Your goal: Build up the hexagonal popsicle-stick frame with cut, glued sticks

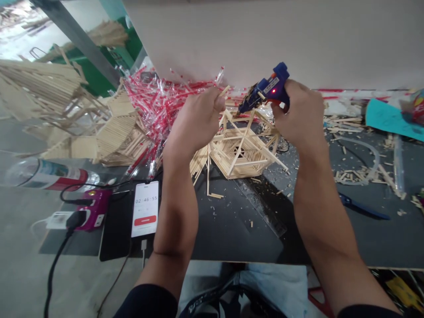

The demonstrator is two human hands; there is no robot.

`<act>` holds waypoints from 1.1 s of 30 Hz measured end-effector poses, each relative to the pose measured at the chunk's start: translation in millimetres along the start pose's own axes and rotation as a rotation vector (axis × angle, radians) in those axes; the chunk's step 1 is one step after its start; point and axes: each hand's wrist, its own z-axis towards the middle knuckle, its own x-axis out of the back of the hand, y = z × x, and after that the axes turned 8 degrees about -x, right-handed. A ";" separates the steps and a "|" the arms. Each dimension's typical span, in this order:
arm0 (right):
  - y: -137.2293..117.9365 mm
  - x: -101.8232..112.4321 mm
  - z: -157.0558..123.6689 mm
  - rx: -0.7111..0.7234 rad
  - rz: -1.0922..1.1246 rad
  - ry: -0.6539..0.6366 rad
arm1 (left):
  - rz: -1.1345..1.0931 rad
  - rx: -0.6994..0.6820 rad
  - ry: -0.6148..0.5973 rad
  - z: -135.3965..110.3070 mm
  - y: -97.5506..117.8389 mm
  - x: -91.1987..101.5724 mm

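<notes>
My right hand (300, 112) is closed around the handle of a blue hot glue gun (273, 88) with a small red light lit on its side. The gun's dark nozzle points down and left, close to the top of a hexagonal wooden stick frame (243, 152). My left hand (203, 115) is closed in a pinch at the frame's upper left. A thin wooden stick (225, 91) pokes out from its fingertips. The frame stands on the dark table between my arms, with open struts rising from a layered stick base.
Red-and-clear plastic wrappers (155, 101) pile up behind my left arm. More stick structures (115, 132) stand left. A phone (145, 207) showing a timer, a purple power strip (96, 210) and a bottle (53, 174) lie front left. Blue-handled scissors (364, 207) and stick scraps (354, 172) lie right.
</notes>
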 end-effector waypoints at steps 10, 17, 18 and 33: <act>-0.9 1.9 1.3 0.008 0.008 -0.016 | 0.019 -0.004 -0.009 -1.9 3.9 4.0; 1.4 6.6 2.6 -0.009 0.010 -0.028 | -0.063 -0.012 0.037 -2.3 -2.4 1.0; 2.0 9.0 2.5 -0.015 0.014 -0.022 | -0.061 -0.008 0.037 -2.3 -2.3 1.0; 14.6 35.3 -0.4 -0.074 -0.046 0.053 | 0.008 -0.005 0.021 0.0 -0.4 2.3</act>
